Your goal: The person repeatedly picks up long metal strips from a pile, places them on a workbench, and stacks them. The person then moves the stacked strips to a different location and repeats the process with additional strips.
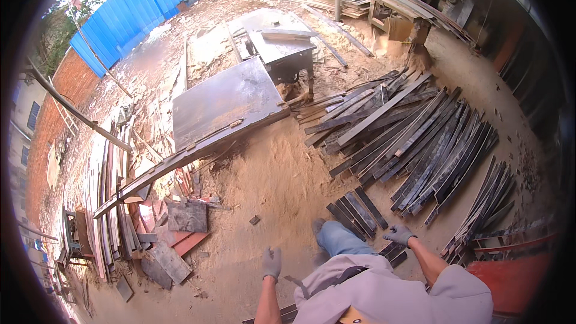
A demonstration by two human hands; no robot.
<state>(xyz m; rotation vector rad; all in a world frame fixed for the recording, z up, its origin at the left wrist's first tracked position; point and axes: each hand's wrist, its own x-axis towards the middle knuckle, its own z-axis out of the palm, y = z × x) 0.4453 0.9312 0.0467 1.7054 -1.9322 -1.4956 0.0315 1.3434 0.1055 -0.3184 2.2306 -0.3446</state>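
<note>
My left hand (272, 263), in a grey glove, hangs over the dusty ground at the lower middle. Its fingers are loosely bent and a little apart, with nothing in them. My right hand (399, 235), gloved the same way, is held out at my right side, also holding nothing, thumb and fingers apart. Below and beside it lie several short dark strips (358, 209), the nearest things to it. Farther ahead on the right spreads a big pile of long dark wooden strips (414, 144). Neither hand visibly touches anything.
A saw table with a broad metal top (225, 105) stands ahead, a long beam (174, 171) along its near edge. Offcut boards (171, 261) litter the left ground. Another strip stack (483, 204) and a red panel (510, 279) lie at right. A blue fence (129, 18) runs behind.
</note>
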